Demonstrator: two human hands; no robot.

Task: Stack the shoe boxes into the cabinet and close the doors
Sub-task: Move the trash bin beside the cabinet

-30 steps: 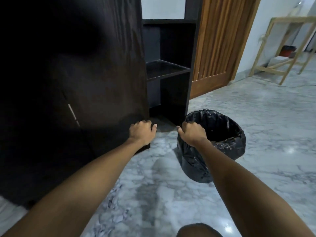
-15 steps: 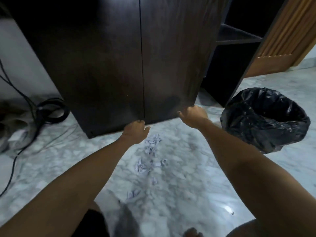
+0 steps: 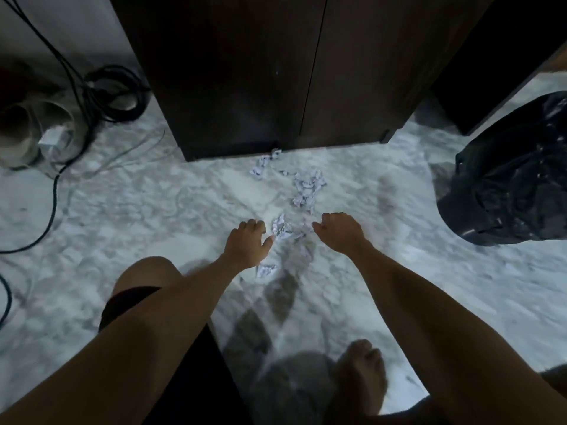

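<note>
1. Both cabinet doors (image 3: 276, 72) at 12 o'clock look closed; no shoe boxes show (presumably inside).
2. Your left hand (image 3: 247, 245) and right hand (image 3: 340, 233) hover loosely curled, empty, over paper scraps (image 3: 306, 188); check the seam sits flush.

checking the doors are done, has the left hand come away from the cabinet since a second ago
Yes. The left hand has drawn back from the cabinet base and hovers over crumpled paper.
</note>
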